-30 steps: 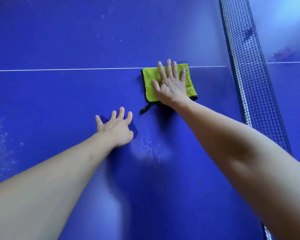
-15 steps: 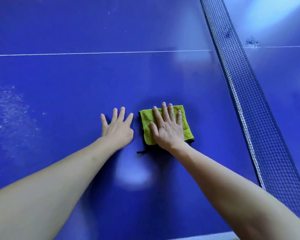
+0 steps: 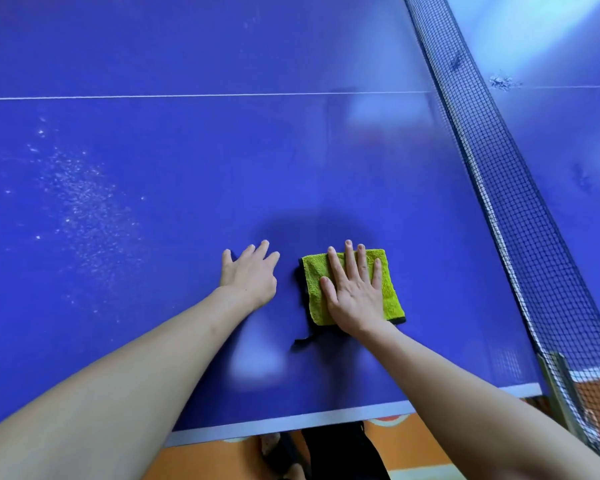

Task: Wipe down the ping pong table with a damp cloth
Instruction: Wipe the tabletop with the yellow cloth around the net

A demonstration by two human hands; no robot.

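Observation:
A folded yellow-green cloth [image 3: 388, 289] with a dark edge lies flat on the blue ping pong table [image 3: 187, 185], near its front edge. My right hand [image 3: 355, 292] presses down on the cloth with straight, spread fingers. My left hand [image 3: 248, 275] rests flat on the bare table just left of the cloth, fingers straight. A patch of pale specks and droplets [image 3: 80, 206] covers the table surface at the left.
The black net [image 3: 520, 209] runs along the right side to its post [image 3: 558, 386] at the table's corner. A white centre line [image 3: 187, 95] crosses the table farther away. Below the front edge shows orange floor [image 3: 201, 459] and my feet [image 3: 284, 455].
My right hand has dragged the cloth from the white centre line back toward the front edge. My left hand has stayed flat on the table, and the view has tilted down.

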